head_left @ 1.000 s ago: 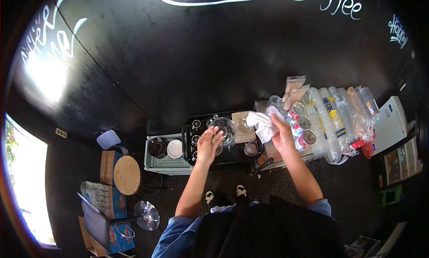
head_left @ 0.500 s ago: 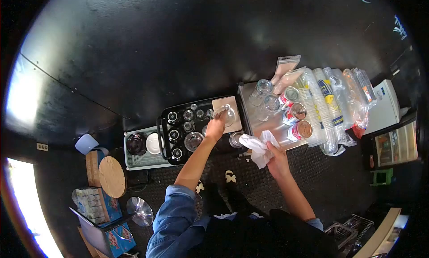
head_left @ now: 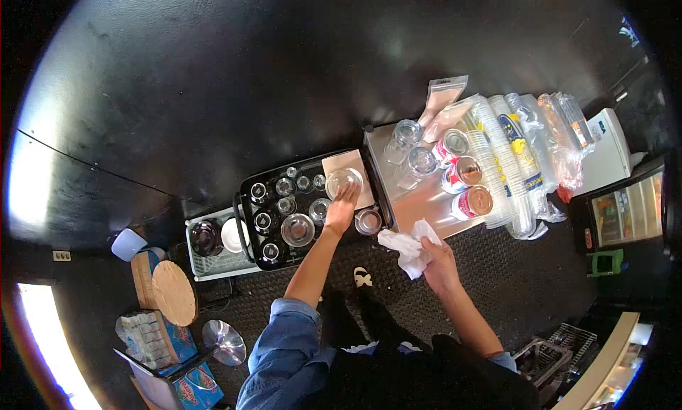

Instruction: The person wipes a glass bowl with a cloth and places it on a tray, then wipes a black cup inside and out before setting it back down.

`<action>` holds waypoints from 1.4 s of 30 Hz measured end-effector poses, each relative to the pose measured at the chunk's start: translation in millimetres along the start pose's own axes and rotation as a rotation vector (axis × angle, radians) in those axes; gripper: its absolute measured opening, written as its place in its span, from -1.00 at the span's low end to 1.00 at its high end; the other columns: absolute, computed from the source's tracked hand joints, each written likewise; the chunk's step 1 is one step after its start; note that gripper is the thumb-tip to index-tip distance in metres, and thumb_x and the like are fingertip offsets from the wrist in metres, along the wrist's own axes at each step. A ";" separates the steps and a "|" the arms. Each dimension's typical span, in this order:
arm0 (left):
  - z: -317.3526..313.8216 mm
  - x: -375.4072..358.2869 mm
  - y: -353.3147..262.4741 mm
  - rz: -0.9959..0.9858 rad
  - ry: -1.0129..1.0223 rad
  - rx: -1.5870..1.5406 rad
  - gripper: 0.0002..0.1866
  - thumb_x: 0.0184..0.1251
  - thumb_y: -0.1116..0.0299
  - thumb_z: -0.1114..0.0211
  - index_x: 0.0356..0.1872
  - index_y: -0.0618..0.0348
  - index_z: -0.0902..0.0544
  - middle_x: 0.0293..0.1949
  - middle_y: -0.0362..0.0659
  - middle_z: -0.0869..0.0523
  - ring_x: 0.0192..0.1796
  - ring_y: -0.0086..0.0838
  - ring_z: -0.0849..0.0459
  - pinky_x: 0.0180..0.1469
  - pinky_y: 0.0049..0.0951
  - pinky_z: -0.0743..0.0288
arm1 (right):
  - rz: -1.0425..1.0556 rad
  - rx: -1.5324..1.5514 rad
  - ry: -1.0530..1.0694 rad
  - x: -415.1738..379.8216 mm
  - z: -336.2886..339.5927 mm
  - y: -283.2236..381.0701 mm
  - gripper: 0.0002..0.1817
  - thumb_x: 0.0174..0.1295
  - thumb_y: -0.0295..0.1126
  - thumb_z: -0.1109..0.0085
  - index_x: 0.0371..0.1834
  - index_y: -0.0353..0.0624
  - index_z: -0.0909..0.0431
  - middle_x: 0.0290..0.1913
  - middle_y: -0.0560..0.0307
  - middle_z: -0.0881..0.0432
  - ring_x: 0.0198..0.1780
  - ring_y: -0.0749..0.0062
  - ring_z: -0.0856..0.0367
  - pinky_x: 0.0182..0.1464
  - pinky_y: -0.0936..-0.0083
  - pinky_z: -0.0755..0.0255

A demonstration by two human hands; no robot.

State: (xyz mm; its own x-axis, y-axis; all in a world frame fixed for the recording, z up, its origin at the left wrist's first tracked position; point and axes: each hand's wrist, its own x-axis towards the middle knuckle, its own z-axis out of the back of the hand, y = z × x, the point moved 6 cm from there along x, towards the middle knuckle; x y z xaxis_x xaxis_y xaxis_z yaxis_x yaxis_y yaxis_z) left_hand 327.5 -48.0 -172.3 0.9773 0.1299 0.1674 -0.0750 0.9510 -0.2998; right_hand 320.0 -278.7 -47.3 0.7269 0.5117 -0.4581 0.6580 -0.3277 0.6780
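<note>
My left hand [head_left: 344, 205] lies over the near side of a round clear glass dish [head_left: 339, 178], its fingers stretched out and touching the glass. The dish rests on a square light-brown board [head_left: 352, 161] at the right end of a black tray [head_left: 250, 173]. Part of the dish is hidden beneath the fingers. In my right hand [head_left: 440, 269] a crumpled white cloth [head_left: 408, 251] is gripped, held in front of the metal counter's near edge. Several glasses stand on the tray, among them a wide glass [head_left: 298, 230]. A clear glass [head_left: 368, 222] sits just right of my left hand.
On the metal counter [head_left: 403, 210] stand glass jars [head_left: 420, 163], several cans [head_left: 472, 201] and sleeves of plastic cups [head_left: 517, 147]. A drying rack [head_left: 206, 269] with a dark bowl [head_left: 206, 237] and white plate [head_left: 233, 234] is at left. A round wooden board [head_left: 174, 292] stands lower left.
The view has shifted, moving the counter things left and up in frame. My left fingers have gone from bent at the dish's edge to stretched over it. My right hand still holds the cloth.
</note>
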 end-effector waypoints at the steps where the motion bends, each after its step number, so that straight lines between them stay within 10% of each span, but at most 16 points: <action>1: -0.9 -0.4 0.1 -0.002 -0.002 0.004 -0.49 0.10 0.59 0.03 0.18 0.19 -0.34 0.23 -0.04 -0.35 0.31 -0.28 -0.26 0.35 -0.25 -0.12 | 0.001 -0.002 -0.005 -2.1 -4.0 2.5 -0.69 0.18 -0.44 -0.11 0.00 -0.21 -0.44 -0.14 0.15 -0.60 -0.13 0.46 -0.58 -0.05 0.49 -0.42; 12: -0.3 -11.5 0.6 -0.049 -0.041 -0.008 -0.55 0.25 0.37 -0.02 0.19 0.21 -0.33 0.24 -0.09 -0.32 0.33 -0.28 -0.21 0.33 -0.15 -0.07 | -0.061 -0.034 -0.020 4.4 -14.4 -18.1 -0.70 0.16 -0.45 -0.13 -0.02 -0.16 -0.45 -0.13 0.18 -0.59 -0.11 0.50 -0.55 -0.05 0.50 -0.41; 22: 110.1 -171.8 87.7 0.589 -0.525 -0.180 -0.60 0.03 0.44 -0.23 -0.05 0.22 -0.43 -0.09 -0.01 -0.47 0.01 -0.09 -0.42 0.05 -0.18 -0.27 | -0.182 0.017 0.129 25.9 -70.8 -87.0 -0.69 0.14 -0.45 -0.14 -0.03 -0.27 -0.45 -0.17 0.15 -0.59 -0.15 0.51 -0.57 -0.11 0.54 -0.43; 34: 48.6 -146.8 119.4 0.464 -0.003 0.078 -0.21 -0.08 0.03 -0.35 0.20 0.13 -0.30 0.06 -0.17 -0.43 0.15 -0.36 -0.32 0.11 -0.24 -0.19 | -0.229 -0.022 0.111 22.5 -120.7 -125.1 -0.70 0.16 -0.46 -0.13 -0.01 -0.22 -0.45 -0.13 0.17 -0.58 -0.11 0.48 -0.56 -0.06 0.54 -0.41; 42: 37.7 -138.0 133.3 0.555 0.121 0.274 -0.63 0.06 0.14 -0.27 -0.11 0.02 -0.50 -0.15 -0.25 -0.46 0.00 -0.39 -0.37 -0.02 -0.26 -0.20 | -0.191 -0.028 0.055 13.3 -104.0 -122.0 -0.73 0.19 -0.43 -0.09 -0.03 -0.19 -0.47 -0.15 0.19 -0.59 -0.13 0.54 -0.56 -0.10 0.56 -0.41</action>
State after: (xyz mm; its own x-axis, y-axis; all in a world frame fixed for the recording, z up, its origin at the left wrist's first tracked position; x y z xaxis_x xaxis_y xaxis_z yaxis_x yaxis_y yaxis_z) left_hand 175.2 71.4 -200.0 0.7927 0.6070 -0.0557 -0.6095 0.7907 -0.0570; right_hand 228.9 -149.4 -76.3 0.5767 0.6051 -0.5488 0.7768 -0.1982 0.5978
